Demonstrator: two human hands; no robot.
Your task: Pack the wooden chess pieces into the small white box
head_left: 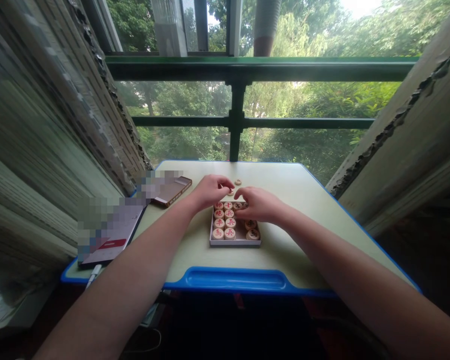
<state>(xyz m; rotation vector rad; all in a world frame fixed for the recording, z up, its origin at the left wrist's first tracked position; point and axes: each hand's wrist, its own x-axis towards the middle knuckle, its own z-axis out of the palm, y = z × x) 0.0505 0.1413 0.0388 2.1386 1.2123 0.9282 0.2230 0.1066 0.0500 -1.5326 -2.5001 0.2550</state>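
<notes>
A shallow white box [235,243] of round wooden Chinese chess pieces sits mid-table, with red-marked pieces [230,234] in its left columns and black-marked ones [252,234] at the right. Beyond its far edge, my left hand [213,191] has thumb and fingertips closed on a chess piece [230,192], whose marking I cannot read. Another loose piece [238,182] lies a little farther back. My right hand [260,204] hovers over the box's right side, thumb and forefinger apart. It hides some pieces there; a bare patch of box floor shows below it.
A box lid [172,191] lies on the table's left side. Nearer me is a tablet-like device [116,232], partly blurred out, with a white cable. The table [303,200] has a blue rim and a front groove [236,280]. Curtains flank it; a green railing [262,69] stands behind.
</notes>
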